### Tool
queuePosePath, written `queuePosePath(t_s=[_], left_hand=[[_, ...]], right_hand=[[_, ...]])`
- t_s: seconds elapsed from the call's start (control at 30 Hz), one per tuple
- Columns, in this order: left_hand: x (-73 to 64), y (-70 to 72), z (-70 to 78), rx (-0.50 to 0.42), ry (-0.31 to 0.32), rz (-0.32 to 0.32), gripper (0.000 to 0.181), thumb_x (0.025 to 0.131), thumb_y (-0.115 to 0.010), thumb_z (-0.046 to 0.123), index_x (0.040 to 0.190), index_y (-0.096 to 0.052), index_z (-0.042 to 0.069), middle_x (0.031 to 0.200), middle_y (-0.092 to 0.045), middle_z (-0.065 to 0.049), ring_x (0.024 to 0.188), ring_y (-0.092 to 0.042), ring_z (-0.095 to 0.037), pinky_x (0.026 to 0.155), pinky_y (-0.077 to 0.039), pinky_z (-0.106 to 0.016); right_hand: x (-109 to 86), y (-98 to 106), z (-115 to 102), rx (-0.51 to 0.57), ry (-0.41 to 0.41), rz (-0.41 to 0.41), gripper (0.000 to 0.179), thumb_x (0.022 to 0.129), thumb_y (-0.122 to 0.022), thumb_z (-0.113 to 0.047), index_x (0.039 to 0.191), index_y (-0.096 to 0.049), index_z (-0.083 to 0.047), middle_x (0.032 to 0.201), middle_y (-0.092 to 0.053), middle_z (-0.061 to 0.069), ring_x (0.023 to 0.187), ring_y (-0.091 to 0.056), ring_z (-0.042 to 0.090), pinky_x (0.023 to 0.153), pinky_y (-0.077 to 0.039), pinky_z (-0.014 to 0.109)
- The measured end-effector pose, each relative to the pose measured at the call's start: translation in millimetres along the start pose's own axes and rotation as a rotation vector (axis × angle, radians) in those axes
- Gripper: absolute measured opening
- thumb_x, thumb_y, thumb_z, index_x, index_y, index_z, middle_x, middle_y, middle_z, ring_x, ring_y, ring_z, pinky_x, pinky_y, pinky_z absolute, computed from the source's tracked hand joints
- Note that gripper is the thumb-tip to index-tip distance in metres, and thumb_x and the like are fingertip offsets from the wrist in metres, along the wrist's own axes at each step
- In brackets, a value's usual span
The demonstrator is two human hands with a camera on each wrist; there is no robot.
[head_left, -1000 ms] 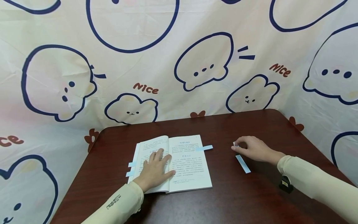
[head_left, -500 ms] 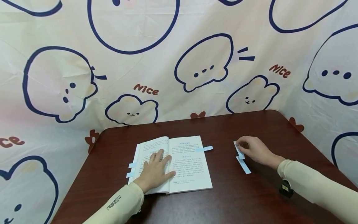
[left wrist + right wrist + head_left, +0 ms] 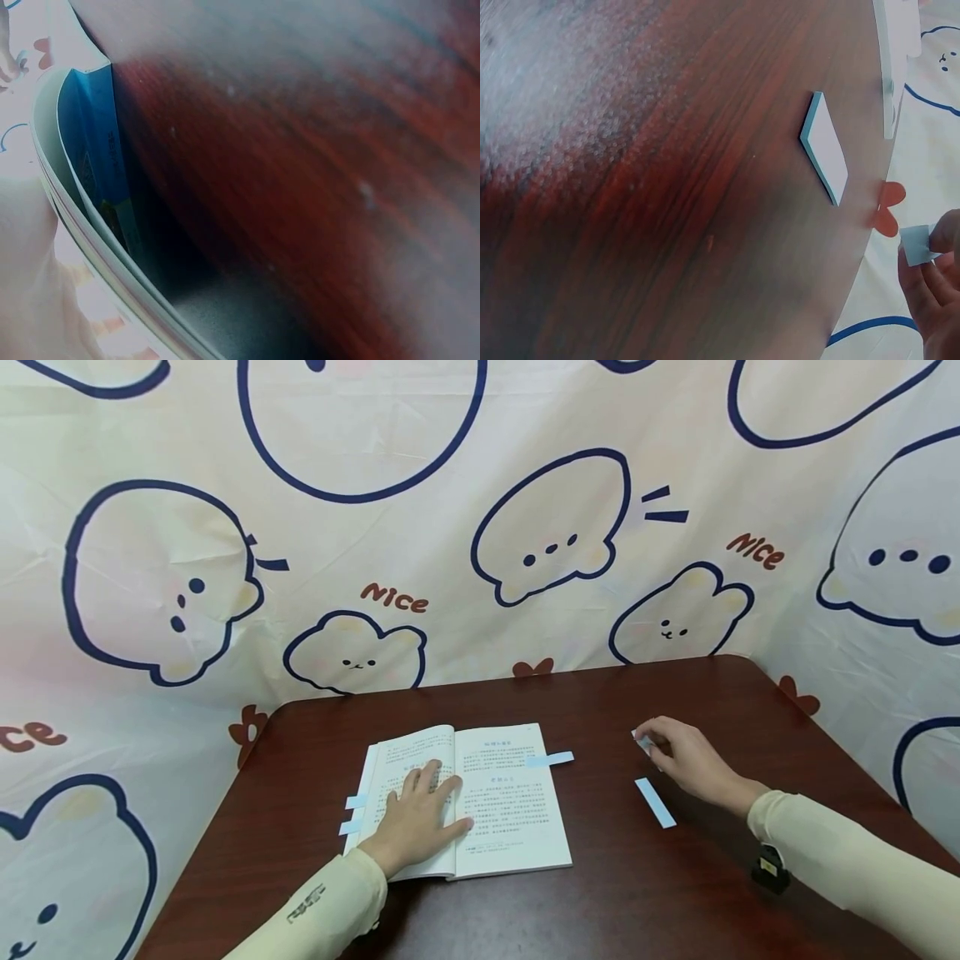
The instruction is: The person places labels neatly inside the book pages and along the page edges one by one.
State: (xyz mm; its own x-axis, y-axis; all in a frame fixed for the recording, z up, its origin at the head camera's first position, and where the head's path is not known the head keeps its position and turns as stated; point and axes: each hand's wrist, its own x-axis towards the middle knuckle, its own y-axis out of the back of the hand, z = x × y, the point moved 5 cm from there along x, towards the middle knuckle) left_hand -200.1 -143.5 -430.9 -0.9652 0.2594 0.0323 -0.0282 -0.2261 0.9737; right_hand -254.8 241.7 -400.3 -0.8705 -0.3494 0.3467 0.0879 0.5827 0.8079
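An open book (image 3: 510, 810) lies on the table. My left hand (image 3: 411, 818) rests on its left page with fingers spread, thumb over the right page. In the left wrist view, the book's curved page edges (image 3: 112, 262) show beside the hand. To the right, my right hand (image 3: 693, 764) pinches a small pale blue sticky note (image 3: 917, 245) between thumb and fingers. Partly hidden by the fingers in the head view, that sticky note (image 3: 642, 742) is held apart from the sticky note pad (image 3: 656, 802). The narrow pad lies on the table below the hand.
Blue tabs stick out from the book, one tab (image 3: 561, 758) at the right edge and two at the left, including the lower tab (image 3: 348, 827). The dark wooden table (image 3: 600, 902) meets a patterned cloth (image 3: 450, 552) behind and at the sides.
The sticky note in my right hand, which hung down to the pad half a second ago, is now raised away from it. My left hand stays on the book.
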Motion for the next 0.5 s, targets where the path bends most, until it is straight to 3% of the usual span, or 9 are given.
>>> queuePosePath(t_s=[0.2,0.37,0.5], left_hand=[[0.0,-0.2,0.4,-0.001,0.003,-0.007,0.066,0.091,-0.066,0.056,0.145,-0.054,0.02,0.16,-0.034,-0.017,0.144,-0.035,-0.045,0.1,-0.035,-0.079],[-0.6,0.4,0.7,-0.005,0.006,-0.011,0.065,0.091,-0.066,0.055,0.145,-0.054,0.02,0.161,-0.034,-0.017,0.144,-0.035,-0.046,0.101,-0.035,-0.079],[-1.2,0.5,0.5,-0.009,0.009,-0.012,0.066,0.091,-0.066,0.055,0.145,-0.054,0.02,0.161,-0.034,-0.018,0.144,-0.034,-0.046,0.101,-0.034,-0.08]], right_hand=[[-0.5,-0.3,1.1,0.03,-0.005,0.0,0.034,0.093,-0.061,0.008,0.123,-0.05,-0.007,0.099,-0.064,0.005,0.087,-0.066,0.017,0.07,-0.054,0.027],[-0.9,-1.5,0.8,0.01,-0.022,-0.013,0.039,0.093,-0.063,0.007,0.13,-0.057,-0.003,0.102,-0.068,0.008,0.091,-0.069,0.021,0.075,-0.057,0.033],[-2.4,-1.3,-0.3,0.02,-0.034,-0.024,0.035,0.092,-0.065,0.007,0.126,-0.064,-0.001,0.111,-0.071,0.016,0.095,-0.07,0.028,0.077,-0.058,0.036]])
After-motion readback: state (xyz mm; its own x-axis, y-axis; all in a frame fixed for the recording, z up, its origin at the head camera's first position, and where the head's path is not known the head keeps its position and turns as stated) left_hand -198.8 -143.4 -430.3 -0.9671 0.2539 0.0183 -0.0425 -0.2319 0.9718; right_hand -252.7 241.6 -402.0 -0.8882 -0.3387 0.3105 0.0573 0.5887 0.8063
